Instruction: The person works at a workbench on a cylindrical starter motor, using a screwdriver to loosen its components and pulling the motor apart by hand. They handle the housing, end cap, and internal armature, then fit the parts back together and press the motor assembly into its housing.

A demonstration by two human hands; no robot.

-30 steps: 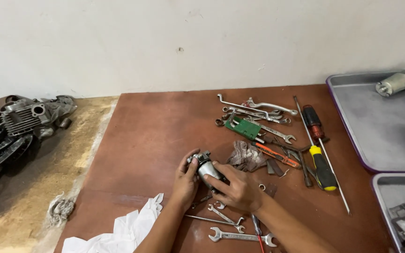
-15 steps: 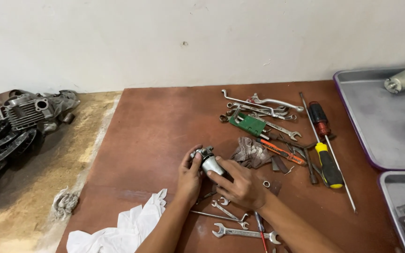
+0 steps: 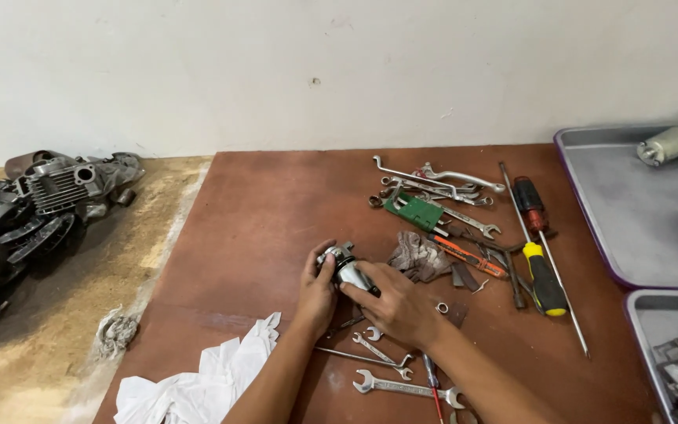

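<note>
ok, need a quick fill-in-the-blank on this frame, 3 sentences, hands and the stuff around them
1. Both the left hand and the right hand hold one small ____ cylindrical part.
2. The crumpled white cloth lies on the brown board beside the person's ____ forearm.
3. The screwdriver with the yellow and black handle lies to the right of the hands, and past it on that side sit grey metal ____.

Missing words: metal; left; trays

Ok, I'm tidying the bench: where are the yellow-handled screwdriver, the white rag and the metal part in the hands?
yellow-handled screwdriver (image 3: 544,276): head view, on its yellow grip.
white rag (image 3: 198,385): head view, on its middle folds.
metal part (image 3: 346,268): head view, on its shiny barrel.
</note>
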